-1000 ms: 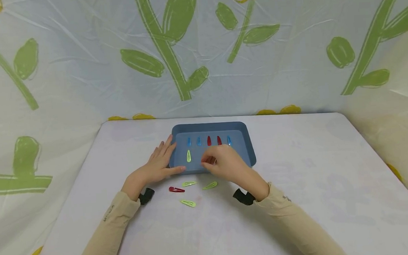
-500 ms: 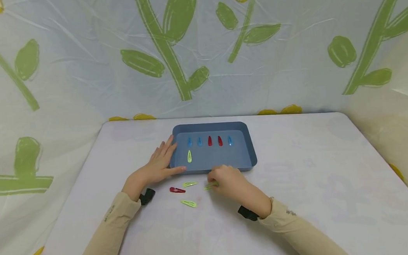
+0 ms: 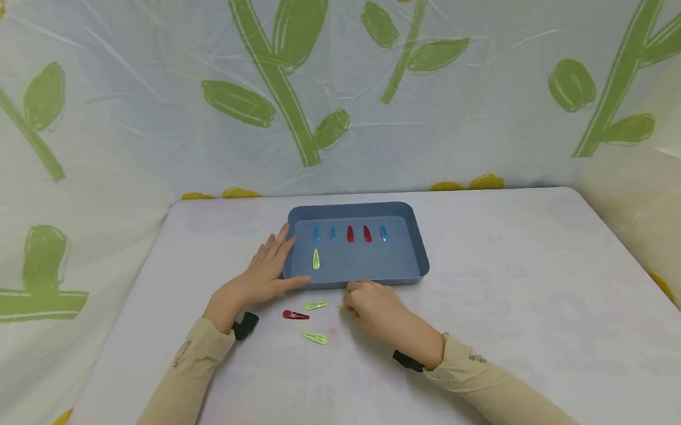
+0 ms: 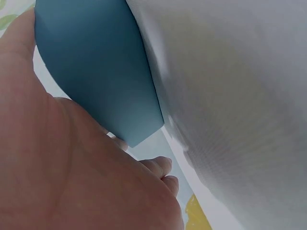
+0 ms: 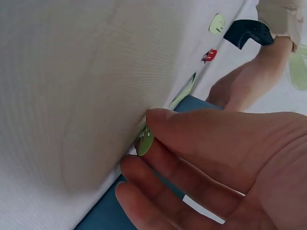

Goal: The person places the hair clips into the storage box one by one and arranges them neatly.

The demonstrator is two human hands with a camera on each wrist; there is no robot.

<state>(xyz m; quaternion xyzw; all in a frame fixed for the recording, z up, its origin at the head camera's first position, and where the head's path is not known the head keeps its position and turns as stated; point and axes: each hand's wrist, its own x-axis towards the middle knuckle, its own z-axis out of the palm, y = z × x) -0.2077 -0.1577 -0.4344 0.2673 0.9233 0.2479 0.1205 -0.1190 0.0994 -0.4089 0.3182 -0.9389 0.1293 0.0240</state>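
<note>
My left hand (image 3: 259, 276) lies against the left side of a blue-grey tray (image 3: 379, 262), fingers spread and straight, thumb along its front corner. In front of the tray, my right hand (image 3: 376, 309) pinches a light green snap hair clip (image 5: 146, 143) between thumb and index finger, close to the table. Mostly the hand covers that clip in the head view. Inside the tray, blue and red clips stand in a back row, among them a red clip (image 3: 350, 234) and a blue clip (image 3: 384, 233). A green clip (image 3: 316, 259) lies below the row's left end.
Left of my right hand, a red clip (image 3: 296, 314), a green clip (image 3: 317, 305) and another green clip (image 3: 315, 338) lie loose on the white table (image 3: 514, 280). A flower-print sheet (image 3: 153, 120) hangs behind the table's back edge.
My right hand has come out of the tray toward me, down to the green clip in front of it, and now pinches that clip. The left hand has stayed put.
</note>
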